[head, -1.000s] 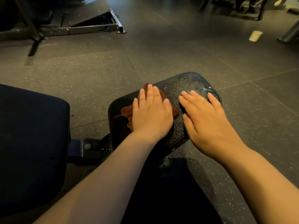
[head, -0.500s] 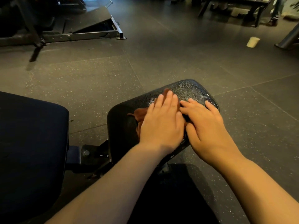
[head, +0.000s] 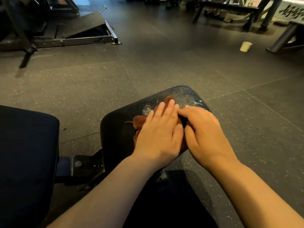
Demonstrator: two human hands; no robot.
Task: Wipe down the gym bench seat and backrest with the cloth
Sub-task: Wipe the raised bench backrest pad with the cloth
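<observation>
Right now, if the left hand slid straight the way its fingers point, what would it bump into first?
Nothing tall. The left hand lies flat on the cloth; just ahead is the cloth's tip, then the bare shiny end of the seat, then its edge, it seems.

l grip (head: 158, 135) flat, fingers straight; r grip (head: 204, 129) palm-down, touching it

Rust-brown fabric cloth (head: 139, 121); black padded vinyl seat (head: 181, 94), crazed with fine pale cracks; dark navy padded backrest (head: 28, 145); charcoal rubber floor (head: 82, 89), white-speckled; cream paper cup (head: 245, 46).
</observation>
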